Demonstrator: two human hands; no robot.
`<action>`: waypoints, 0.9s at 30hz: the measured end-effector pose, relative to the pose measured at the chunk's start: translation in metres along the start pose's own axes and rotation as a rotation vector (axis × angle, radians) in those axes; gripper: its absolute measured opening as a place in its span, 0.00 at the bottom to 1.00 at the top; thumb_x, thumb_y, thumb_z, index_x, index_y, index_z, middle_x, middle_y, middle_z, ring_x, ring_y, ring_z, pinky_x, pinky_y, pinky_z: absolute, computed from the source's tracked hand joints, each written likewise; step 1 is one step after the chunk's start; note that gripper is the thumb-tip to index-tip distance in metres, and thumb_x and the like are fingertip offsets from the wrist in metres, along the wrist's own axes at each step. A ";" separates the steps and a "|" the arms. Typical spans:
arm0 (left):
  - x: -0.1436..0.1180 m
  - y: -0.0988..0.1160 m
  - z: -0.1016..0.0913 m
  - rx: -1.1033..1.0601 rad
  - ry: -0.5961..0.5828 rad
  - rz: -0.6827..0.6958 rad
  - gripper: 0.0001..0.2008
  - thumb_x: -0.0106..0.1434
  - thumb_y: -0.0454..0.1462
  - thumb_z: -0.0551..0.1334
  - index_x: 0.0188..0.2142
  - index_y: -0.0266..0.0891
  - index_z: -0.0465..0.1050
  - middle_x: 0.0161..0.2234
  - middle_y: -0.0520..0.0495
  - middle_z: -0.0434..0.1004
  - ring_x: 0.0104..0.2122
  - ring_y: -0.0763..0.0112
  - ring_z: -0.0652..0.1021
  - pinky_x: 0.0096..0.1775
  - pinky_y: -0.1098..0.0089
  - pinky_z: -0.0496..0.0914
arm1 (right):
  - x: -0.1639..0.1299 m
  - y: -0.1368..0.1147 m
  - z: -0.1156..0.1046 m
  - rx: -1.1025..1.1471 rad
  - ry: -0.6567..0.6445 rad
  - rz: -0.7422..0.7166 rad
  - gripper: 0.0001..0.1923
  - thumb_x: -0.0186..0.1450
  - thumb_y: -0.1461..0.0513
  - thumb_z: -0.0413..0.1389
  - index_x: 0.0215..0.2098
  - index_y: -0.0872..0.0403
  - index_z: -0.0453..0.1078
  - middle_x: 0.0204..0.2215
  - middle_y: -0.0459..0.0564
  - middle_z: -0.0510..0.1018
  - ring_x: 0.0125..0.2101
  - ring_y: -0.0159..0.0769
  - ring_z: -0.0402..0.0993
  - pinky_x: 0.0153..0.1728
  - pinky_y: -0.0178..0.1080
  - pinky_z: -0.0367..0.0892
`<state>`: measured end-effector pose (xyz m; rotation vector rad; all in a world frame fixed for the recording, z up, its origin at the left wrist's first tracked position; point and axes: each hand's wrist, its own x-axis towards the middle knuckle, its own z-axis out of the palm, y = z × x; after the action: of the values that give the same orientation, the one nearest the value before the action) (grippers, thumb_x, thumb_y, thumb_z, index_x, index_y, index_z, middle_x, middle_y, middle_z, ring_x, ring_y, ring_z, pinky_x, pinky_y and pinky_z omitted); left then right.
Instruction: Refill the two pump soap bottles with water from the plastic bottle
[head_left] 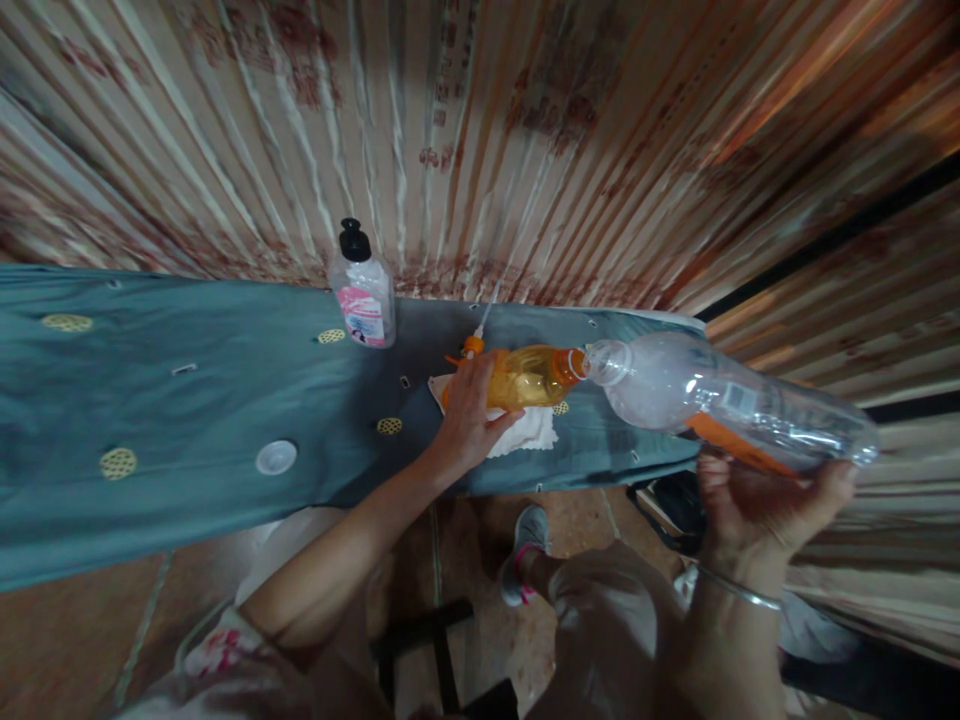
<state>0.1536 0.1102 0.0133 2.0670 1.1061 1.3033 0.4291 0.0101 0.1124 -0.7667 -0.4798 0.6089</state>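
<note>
A pale, pleated curtain [420, 120] printed with reddish-brown floral patterns hung along the far side of a long, narrow table [195, 415]. A blue-green cloth [60, 400] dotted with yellow ovals covered the tabletop. Below lay a brown tiled floor [75, 640] with pale grout lines. At right, a dark bar [832, 235] slanted across; above it, an orange glow [795, 78] tinted the folds in otherwise dim light.

Room lies between orange bottle [529, 378] and white disc [277, 457]; the black-topped bottle [365, 300] blocks behind.
</note>
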 end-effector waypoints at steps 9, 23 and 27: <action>0.001 0.000 -0.001 -0.005 -0.003 0.011 0.38 0.62 0.49 0.68 0.65 0.41 0.56 0.60 0.34 0.69 0.61 0.49 0.70 0.60 0.47 0.66 | 0.000 -0.001 0.000 -0.006 0.053 0.010 0.37 0.43 0.53 0.72 0.49 0.53 0.71 0.47 0.50 0.80 0.52 0.47 0.76 0.25 0.35 0.81; 0.001 0.000 -0.002 0.016 -0.015 0.025 0.38 0.63 0.49 0.68 0.66 0.41 0.53 0.61 0.33 0.68 0.61 0.48 0.70 0.61 0.48 0.66 | 0.000 -0.001 -0.002 -0.003 0.021 0.006 0.31 0.45 0.53 0.71 0.45 0.51 0.73 0.47 0.47 0.80 0.43 0.42 0.80 0.22 0.34 0.78; 0.000 -0.002 -0.001 0.010 0.002 0.044 0.38 0.64 0.51 0.66 0.66 0.43 0.52 0.61 0.34 0.68 0.61 0.49 0.70 0.61 0.48 0.66 | -0.001 0.000 0.000 0.004 0.057 0.010 0.31 0.48 0.54 0.70 0.48 0.51 0.72 0.48 0.48 0.79 0.48 0.45 0.78 0.22 0.34 0.78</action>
<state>0.1524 0.1112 0.0121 2.1091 1.0763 1.3229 0.4281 0.0093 0.1129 -0.7813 -0.4221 0.5954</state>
